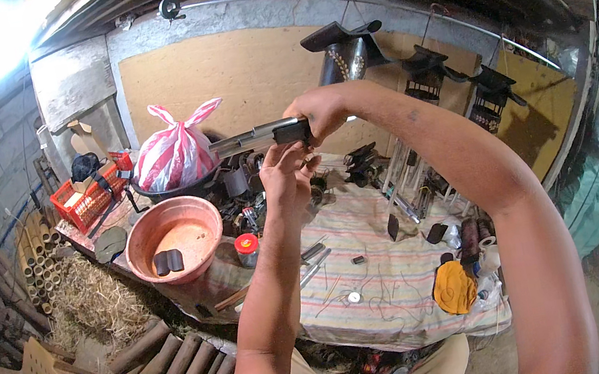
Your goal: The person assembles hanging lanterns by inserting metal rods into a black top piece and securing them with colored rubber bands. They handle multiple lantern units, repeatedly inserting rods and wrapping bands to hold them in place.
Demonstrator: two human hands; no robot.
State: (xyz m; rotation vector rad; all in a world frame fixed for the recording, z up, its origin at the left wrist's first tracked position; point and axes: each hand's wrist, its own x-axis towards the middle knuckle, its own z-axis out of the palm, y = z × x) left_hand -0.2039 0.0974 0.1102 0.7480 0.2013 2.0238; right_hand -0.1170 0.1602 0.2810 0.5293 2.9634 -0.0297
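Observation:
Above the worktable I hold up a long, dark, shiny piece (249, 141) that looks like split bamboo, with a blackish block-like end. My right hand (323, 110) is closed round that right end from above. From below, my left hand (284, 174) reaches up with bent fingers gripping the same end. The piece points left, in front of a red-and-white striped plastic bag (178, 150). Part of the grip is hidden behind my fingers. Beneath my left arm, a red-lidded jar (247, 248) stands on the table near some metal tools (314, 267).
A striped cloth (381, 307) covers the table. At left are a pink basin (135, 248) with two dark pieces in it and a red crate (88, 201). Dark roofed ornaments (419, 78) hang at the back right. A yellow cloth (454, 288) lies near the right edge.

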